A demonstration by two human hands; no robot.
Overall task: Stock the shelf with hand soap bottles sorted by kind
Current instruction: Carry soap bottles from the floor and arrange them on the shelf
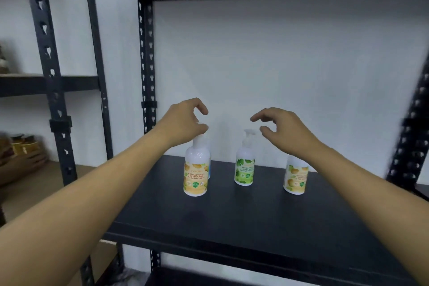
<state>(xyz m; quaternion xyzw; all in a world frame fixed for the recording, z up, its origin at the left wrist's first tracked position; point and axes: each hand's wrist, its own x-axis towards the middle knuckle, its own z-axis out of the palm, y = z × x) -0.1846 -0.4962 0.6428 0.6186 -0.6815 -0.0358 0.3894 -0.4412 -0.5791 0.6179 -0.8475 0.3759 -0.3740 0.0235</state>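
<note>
We are reaching into a black metal rack whose shelf board (232, 211) is flat, dark and matte, backed by a plain white wall (290, 65). Perforated black uprights (146, 65) frame the bay. Far out beyond our left fingers, a neighbouring rack carries a few amber jars (23, 144) on a pale board.

Our left hand (183, 121) hangs over the pump of an orange-labelled bottle (196, 169), fingers curled downward. The thumb tip sits right at the pump top, but the pump itself is hidden behind the hand, so we cannot tell whether we are gripping it or only hovering over it. A second bottle with a bluish edge (209, 169) peeks out just behind the first, mostly hidden.

Our right hand (283, 130) is loosely open, index finger and thumb spread apart and holding nothing. Just below and beside those fingertips stands a green-labelled bottle (245, 165), its white pump nozzle pointing toward our right fingers. Beneath our right wrist stands another orange-labelled bottle (296, 176), its top covered by the forearm.

All the bottles stand upright on the shelf board, long axes vertical, with their printed labels turned toward us. The three front ones are well apart from each other.
</note>
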